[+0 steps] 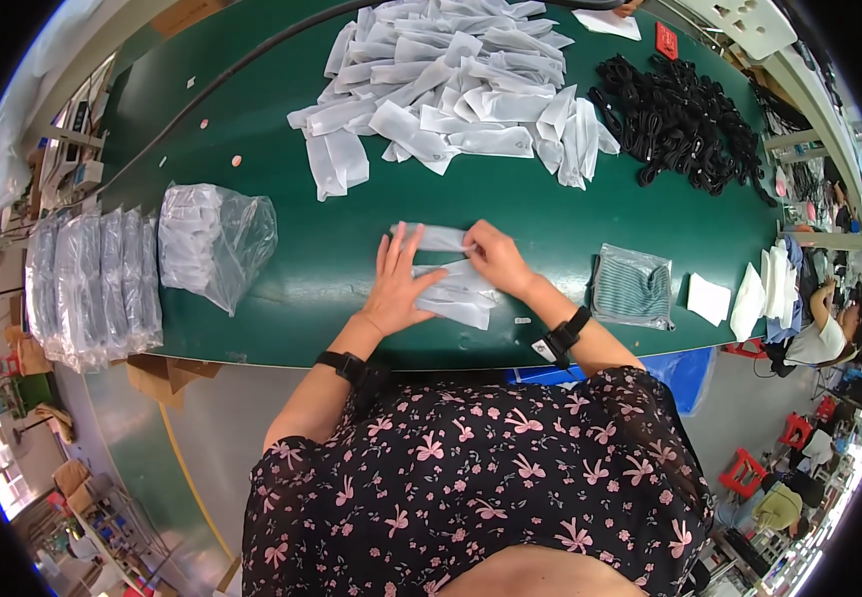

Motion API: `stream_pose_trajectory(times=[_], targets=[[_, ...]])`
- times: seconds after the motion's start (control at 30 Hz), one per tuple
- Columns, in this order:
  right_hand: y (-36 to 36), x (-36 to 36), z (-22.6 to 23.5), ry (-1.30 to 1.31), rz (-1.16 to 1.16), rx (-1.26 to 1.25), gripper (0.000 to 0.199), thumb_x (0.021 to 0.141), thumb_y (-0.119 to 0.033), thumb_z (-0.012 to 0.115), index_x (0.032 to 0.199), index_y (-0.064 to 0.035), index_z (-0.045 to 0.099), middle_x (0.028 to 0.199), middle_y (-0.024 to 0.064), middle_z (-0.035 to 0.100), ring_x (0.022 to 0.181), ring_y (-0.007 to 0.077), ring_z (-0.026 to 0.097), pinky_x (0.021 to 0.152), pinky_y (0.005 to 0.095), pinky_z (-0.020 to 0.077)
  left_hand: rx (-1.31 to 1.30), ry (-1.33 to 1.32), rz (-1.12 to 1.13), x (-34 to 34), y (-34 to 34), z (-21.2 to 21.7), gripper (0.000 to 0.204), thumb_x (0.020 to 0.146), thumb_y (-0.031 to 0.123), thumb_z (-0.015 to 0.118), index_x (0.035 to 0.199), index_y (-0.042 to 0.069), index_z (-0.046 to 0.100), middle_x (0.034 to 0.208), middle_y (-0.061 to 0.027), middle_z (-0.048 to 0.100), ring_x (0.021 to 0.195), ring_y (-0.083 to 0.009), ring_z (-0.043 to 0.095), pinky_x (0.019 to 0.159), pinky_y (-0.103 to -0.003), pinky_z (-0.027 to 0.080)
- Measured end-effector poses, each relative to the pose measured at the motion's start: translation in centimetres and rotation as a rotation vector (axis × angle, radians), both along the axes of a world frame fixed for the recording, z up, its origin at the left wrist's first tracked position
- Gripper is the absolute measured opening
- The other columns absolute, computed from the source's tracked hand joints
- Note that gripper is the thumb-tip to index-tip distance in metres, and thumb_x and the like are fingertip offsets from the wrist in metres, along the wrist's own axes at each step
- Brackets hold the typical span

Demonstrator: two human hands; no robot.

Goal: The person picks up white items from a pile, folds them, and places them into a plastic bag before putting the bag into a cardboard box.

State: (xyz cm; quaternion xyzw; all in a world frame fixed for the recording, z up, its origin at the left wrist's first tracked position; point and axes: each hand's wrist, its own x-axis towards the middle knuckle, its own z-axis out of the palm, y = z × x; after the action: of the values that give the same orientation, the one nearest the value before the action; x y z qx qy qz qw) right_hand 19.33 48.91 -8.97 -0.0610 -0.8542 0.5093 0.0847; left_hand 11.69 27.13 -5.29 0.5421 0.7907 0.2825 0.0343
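Near the bench's front edge, left hand (pixel 394 284) lies flat, fingers spread, pressing a small stack of white pouches (pixel 459 296). Right hand (pixel 494 257) pinches the end of one white pouch (pixel 434 237) just behind the stack. Heap of white pouches (pixel 451 85) toward the far edge; black cords (pixel 685 119) at its right.

The surface (pixel 570 214) is dark green. The pouches (pixel 456 289) at centre frame are translucent white, like the heap (pixel 451 85) at the top. The cords (pixel 685 119) at upper right are black. The striped packet (pixel 632 287) at right is grey-green. The wristbands (pixel 341 364) are black. The dress (pixel 471 488) at the bottom is black with pink bows.
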Motion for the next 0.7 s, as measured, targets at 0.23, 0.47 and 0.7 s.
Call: stream_pose_trajectory(times=[0.23, 0.47, 0.7], targets=[[1.0, 1.1, 1.3, -0.110, 0.153, 0.230, 0.010, 0.077, 0.000, 0.059, 0.085, -0.0039, 0.054, 0.084, 0.0124, 0.058, 0.066, 0.0287, 0.059, 0.060, 0.0369, 0.0474, -0.083, -0.164, -0.082, -1.1, -0.1, -2.6, 0.064, 0.054, 0.028, 0.085, 0.112, 0.016, 0.061, 0.136, -0.0150, 0.039, 0.130, -0.0392, 0.029, 0.108, -0.052, 0.026], [6.4, -6.0, 2.3, 0.215, -0.257, 0.567, 0.020, 0.075, -0.003, 0.063, 0.092, -0.0059, 0.054, 0.094, 0.0126, 0.057, 0.075, 0.0348, 0.060, 0.063, 0.0436, 0.0499, -0.036, -0.105, -0.069, 0.2, 0.3, -2.5, 0.064, 0.055, 0.024, 0.084, 0.112, 0.012, 0.058, 0.130, -0.0138, 0.042, 0.123, -0.0377, 0.035, 0.106, -0.051, 0.030], [5.8, -12.4, 1.0, 0.045, -0.083, 1.060, 0.018, 0.078, -0.010, 0.059, 0.096, -0.0085, 0.057, 0.093, 0.0125, 0.055, 0.081, 0.0277, 0.061, 0.066, 0.0393, 0.0521, -0.053, -0.073, -0.079, 0.8, 0.1, -2.7, 0.066, 0.056, 0.022, 0.084, 0.112, 0.009, 0.054, 0.129, -0.0144, 0.043, 0.121, -0.0378, 0.036, 0.102, -0.049, 0.034]])
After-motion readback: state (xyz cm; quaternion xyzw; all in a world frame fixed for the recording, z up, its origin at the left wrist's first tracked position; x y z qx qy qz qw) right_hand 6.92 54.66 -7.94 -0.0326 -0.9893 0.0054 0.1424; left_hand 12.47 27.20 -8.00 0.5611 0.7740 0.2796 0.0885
